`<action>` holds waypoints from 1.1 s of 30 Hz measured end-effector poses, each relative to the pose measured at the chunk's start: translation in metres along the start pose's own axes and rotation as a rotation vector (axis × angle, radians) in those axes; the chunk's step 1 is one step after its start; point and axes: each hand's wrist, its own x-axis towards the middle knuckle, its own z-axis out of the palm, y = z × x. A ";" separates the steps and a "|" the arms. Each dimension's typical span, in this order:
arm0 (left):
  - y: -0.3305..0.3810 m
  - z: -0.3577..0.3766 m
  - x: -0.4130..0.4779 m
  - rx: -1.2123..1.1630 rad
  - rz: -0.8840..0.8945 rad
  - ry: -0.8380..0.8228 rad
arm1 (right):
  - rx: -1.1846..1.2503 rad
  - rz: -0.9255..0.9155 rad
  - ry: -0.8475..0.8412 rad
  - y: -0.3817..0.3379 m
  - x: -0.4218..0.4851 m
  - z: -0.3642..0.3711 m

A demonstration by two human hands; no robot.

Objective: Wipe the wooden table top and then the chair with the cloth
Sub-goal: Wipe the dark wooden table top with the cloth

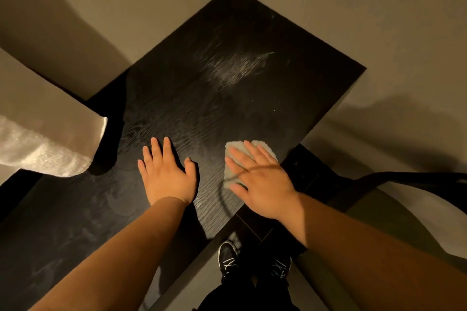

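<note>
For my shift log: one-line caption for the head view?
The right hand presses a pale cloth flat on the dark wooden table top; the left hand rests flat beside it.

Pale cloth (234, 149) flat on dark table (202, 88)

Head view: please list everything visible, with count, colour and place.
table: one, dark wood, centre, set into the wall corner
cloth: one, pale grey, near the table's right edge, under the right hand
chair: one, dark, right of the table, partly in view
textured wrap: one, whitish, left edge
shoes: two, black with white laces, bottom centre
left hand: one, flat on the table
right hand: one, flat on the cloth
</note>
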 end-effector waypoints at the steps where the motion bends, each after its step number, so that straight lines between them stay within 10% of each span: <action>1: 0.000 0.000 0.000 0.000 -0.002 0.000 | 0.005 -0.112 -0.023 0.011 0.000 -0.002; 11: -0.002 0.001 0.001 -0.006 -0.003 0.003 | -0.068 0.415 -0.020 0.086 0.067 -0.031; 19: -0.001 0.001 0.001 -0.015 -0.005 0.008 | -0.092 -0.183 -0.214 0.069 0.052 -0.021; 26: -0.001 0.001 0.001 -0.022 -0.012 0.010 | -0.067 0.393 -0.064 0.102 0.095 -0.037; 33: -0.001 0.003 0.002 -0.008 -0.023 0.004 | -0.050 -0.162 -0.206 0.040 0.079 -0.014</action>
